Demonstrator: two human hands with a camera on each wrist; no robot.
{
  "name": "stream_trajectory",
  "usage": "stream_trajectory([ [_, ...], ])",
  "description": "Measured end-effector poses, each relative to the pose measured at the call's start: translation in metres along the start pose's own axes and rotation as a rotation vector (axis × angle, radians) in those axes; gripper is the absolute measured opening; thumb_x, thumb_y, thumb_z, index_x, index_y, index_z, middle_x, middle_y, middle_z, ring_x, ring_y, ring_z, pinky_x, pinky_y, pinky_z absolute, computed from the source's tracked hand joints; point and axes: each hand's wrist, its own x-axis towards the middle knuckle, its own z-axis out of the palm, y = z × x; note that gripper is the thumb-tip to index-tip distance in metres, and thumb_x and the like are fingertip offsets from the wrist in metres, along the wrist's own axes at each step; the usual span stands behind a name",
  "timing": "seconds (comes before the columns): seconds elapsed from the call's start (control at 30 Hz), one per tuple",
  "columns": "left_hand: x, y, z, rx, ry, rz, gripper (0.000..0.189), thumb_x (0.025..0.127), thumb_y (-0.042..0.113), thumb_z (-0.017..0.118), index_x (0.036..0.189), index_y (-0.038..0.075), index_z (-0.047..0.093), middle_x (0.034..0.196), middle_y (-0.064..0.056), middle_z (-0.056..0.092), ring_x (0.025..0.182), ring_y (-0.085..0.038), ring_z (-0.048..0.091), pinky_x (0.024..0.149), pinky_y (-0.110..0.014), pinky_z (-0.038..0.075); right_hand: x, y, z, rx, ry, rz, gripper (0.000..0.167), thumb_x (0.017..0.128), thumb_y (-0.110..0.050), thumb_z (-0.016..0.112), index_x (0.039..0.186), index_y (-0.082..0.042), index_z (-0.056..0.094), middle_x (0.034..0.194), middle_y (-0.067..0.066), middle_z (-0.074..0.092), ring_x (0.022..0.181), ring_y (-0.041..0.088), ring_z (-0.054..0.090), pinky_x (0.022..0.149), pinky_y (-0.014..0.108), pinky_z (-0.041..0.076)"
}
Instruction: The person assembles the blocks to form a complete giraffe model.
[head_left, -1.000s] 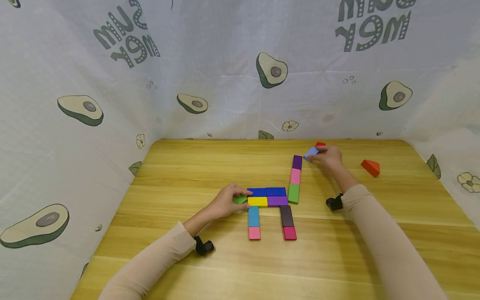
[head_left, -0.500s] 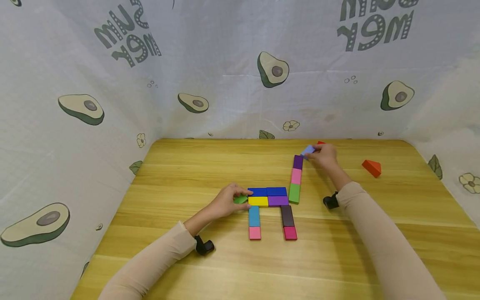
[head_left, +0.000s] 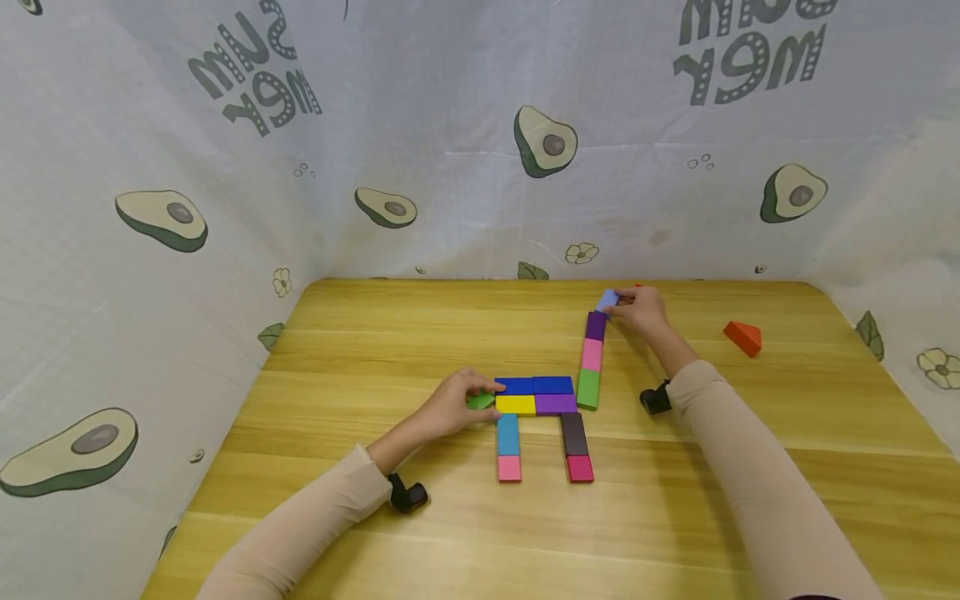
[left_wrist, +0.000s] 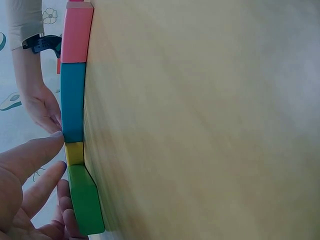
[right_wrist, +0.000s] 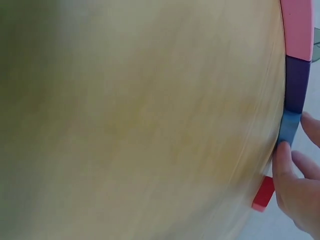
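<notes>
My right hand (head_left: 642, 310) pinches a light blue block (head_left: 606, 300) between thumb and fingertips. In the right wrist view this block (right_wrist: 288, 127) meets the end of the dark purple block (right_wrist: 297, 84). Below it, in line, lie a pink block (head_left: 592, 354) and a light green block (head_left: 588, 389). My left hand (head_left: 452, 404) rests at the left end of a block group, touching the blue block (head_left: 514, 386) and yellow block (head_left: 516, 406) with index finger and thumb. A green pointed block (left_wrist: 86, 199) lies between those fingers, partly hidden in the head view.
A purple block (head_left: 556, 404) and a second blue block (head_left: 552, 385) complete the row; two block legs, one teal (head_left: 507, 434), one dark (head_left: 573, 434), extend below. Behind my right hand lies a red block (right_wrist: 264, 194). An orange-red triangular block (head_left: 744, 338) lies at right.
My right hand has moved left with the light blue block, turning it more upright and bringing it against the dark purple block's upper end. The left hand has stayed in place.
</notes>
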Motion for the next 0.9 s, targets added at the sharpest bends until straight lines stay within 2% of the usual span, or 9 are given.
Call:
stream_trajectory([
  [0.57,-0.0005,-0.0018,0.0009,0.0,0.007,-0.01,0.036,0.088,0.014,0.079,0.123,0.011,0.073,0.102,-0.003,0.058,0.093,-0.018,0.05,0.078,-0.028,0.046,0.005,-0.003,0.0009,0.026,-0.073,-0.004,0.052,0.096,-0.004,0.065,0.141,0.012,0.046,0.131,0.036,0.053,0.122,0.046,0.051,0.103,0.05,0.043],
  [0.9,0.0005,-0.0023,0.0011,-0.004,0.007,-0.01,0.036,0.088,0.014,0.079,0.123,0.01,0.073,0.101,-0.002,0.058,0.093,-0.018,0.05,0.079,-0.029,0.046,0.0071,-0.0053,0.0011,0.054,-0.099,0.021,0.055,0.097,-0.004,0.063,0.145,0.011,0.041,0.136,0.035,0.05,0.126,0.044,0.048,0.105,0.047,0.041],
])
